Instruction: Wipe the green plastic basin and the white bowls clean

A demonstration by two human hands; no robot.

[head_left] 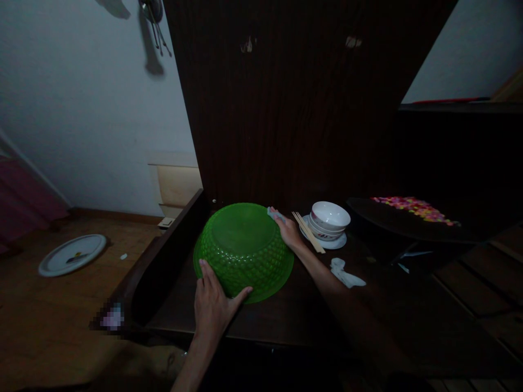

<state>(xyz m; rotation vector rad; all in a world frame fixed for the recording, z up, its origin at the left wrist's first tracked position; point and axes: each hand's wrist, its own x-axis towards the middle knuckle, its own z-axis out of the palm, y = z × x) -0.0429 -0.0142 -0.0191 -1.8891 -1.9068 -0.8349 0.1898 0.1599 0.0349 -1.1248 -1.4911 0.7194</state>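
A green plastic basin (241, 239) with a textured side lies upside down on the dark wooden surface. My left hand (214, 296) grips its near left side, the thumb stretched along the rim and the fingers up the wall. On the basin's right side, my right hand (286, 227) presses a small pale tissue (276, 214) against the wall near the raised base. The fingers of that hand are closed over the tissue and partly hidden.
Right of the basin, stacked white bowls (330, 216) stand on a white plate (337, 243) with wooden chopsticks (307, 231) beside them. A crumpled white tissue (345, 273) lies nearer. Colourful small pieces (414, 209) cover a dark surface farther right. A round white lid-like object (72, 255) is on the floor.
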